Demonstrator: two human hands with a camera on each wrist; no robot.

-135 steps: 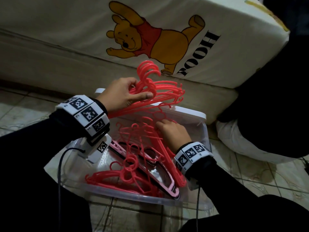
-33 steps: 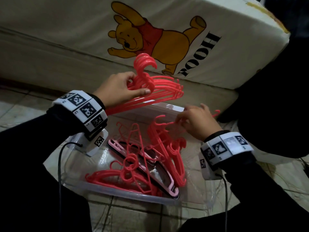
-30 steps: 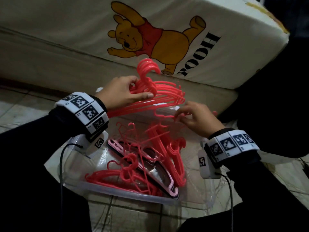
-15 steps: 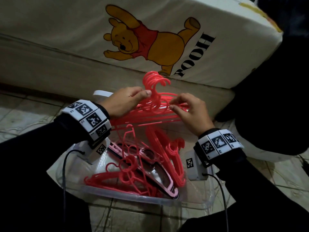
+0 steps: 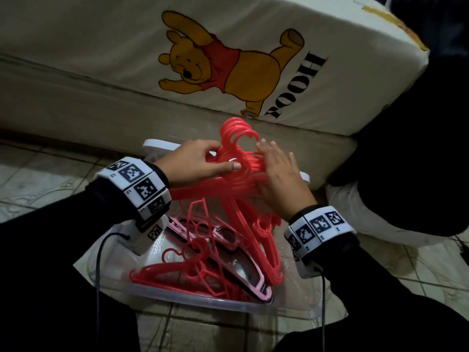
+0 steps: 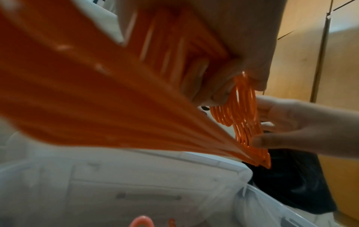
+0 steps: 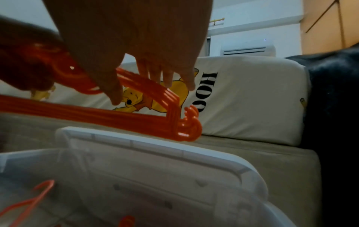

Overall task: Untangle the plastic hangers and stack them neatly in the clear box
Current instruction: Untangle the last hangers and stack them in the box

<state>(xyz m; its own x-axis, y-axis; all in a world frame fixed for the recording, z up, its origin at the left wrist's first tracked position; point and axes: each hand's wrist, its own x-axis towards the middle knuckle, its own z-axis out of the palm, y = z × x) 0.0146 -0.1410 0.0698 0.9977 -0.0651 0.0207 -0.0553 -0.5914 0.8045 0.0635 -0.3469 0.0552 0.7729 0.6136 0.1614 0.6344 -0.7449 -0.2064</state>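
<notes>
In the left wrist view the near ends of the hanger bundle (image 6: 81,86) blur out. The right hand (image 5: 278,174) hides the bundle's far shoulder.

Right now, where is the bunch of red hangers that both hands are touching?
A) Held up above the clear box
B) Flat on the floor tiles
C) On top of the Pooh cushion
A: the left hand grips the bunch of red hangers above the clear box, with the right hand against it.

Hanger bundle (image 5: 236,171) above box (image 5: 203,302); loose hangers (image 5: 193,265) inside; mattress (image 5: 101,59) behind.
</notes>
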